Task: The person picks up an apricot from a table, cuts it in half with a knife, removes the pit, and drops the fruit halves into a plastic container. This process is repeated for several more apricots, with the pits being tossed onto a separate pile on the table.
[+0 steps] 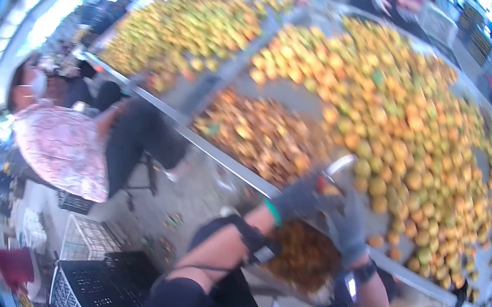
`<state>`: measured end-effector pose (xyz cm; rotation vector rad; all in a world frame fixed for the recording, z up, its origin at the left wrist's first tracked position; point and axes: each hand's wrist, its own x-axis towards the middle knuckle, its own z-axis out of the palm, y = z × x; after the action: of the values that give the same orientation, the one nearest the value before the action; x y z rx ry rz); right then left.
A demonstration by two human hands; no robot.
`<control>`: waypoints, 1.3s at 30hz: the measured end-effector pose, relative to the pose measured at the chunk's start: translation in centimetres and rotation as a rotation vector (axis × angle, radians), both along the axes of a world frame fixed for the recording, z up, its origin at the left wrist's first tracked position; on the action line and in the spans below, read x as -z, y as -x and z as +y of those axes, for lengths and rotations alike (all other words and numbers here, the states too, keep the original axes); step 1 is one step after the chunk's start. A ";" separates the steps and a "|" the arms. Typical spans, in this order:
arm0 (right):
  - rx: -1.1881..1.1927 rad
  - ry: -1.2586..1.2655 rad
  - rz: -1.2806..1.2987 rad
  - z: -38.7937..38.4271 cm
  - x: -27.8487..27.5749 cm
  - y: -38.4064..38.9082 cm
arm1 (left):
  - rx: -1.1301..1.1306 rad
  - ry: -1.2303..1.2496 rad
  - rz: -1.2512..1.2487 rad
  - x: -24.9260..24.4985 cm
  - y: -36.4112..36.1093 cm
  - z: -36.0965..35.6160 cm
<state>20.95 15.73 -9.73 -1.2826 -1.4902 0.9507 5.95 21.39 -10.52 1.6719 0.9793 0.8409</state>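
Observation:
My left hand point(299, 196), in a grey glove with a green cuff, is closed near the table's front edge, around something small and reddish that is blurred. A curved, shiny metal piece point(341, 165) sticks up between the two hands. Close beside it, my right hand point(346, 219), also gloved in grey, has its fingers smeared by motion. Beyond the hands lies a pile of brownish pieces point(261, 132), with many round yellow-orange fruits point(386, 128) to its right. Below the hands, a container's brown-orange contents point(304, 254) show near my lap.
The metal table rim point(232, 164) runs diagonally in front of me. A divider point(221, 79) separates the fruit piles. A seated person in a pink patterned top point(64, 145) is at the left. Black crates point(107, 287) stand at lower left; other people sit across the table.

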 end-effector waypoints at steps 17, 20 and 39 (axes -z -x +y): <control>-0.233 0.339 1.029 0.9 -0.8 -1.6 | -0.157 0.465 -0.694 1.3 0.7 1.2; -0.203 0.474 1.388 -0.1 -4.1 -1.6 | -0.236 0.734 -0.769 -2.0 0.7 1.1; -0.096 0.383 0.659 -2.1 -2.9 -1.9 | -0.194 0.531 -0.654 -2.7 -0.3 -1.1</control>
<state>22.81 13.62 -6.83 -1.0055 -0.8816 1.5932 6.28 20.27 -7.82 0.7761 0.8060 1.0509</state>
